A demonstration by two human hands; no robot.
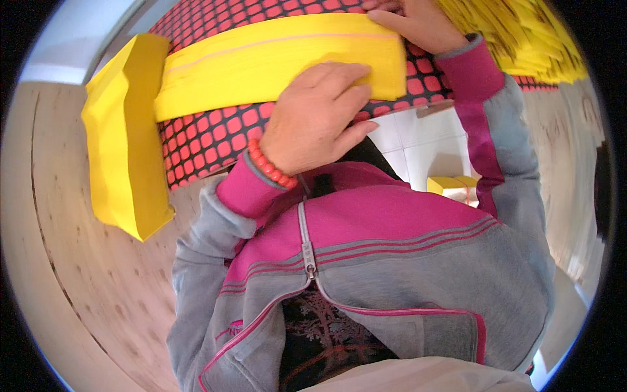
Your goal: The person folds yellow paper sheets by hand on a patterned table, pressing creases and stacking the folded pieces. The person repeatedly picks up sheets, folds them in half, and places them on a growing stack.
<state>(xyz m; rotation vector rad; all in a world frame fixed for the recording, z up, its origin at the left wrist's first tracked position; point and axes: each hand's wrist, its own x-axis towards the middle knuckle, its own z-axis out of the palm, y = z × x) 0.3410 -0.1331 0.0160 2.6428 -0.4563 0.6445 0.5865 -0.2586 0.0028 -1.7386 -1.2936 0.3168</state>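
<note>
— So, what are the fingers doing?
— Left hand (313, 117) lies flat, fingers spread loose on the yellow paper stack (274, 62) at centre top. Right hand (418, 23) presses its far edge; nothing clenched.
— Which step?
— Squaring the stack, I'd judge; next calls for a firm two-sided grasp.
— Surroundings?
— Red-and-black grid cloth (209, 140), another yellow bundle (124, 137) at left, pale wooden floor (78, 274).
</note>
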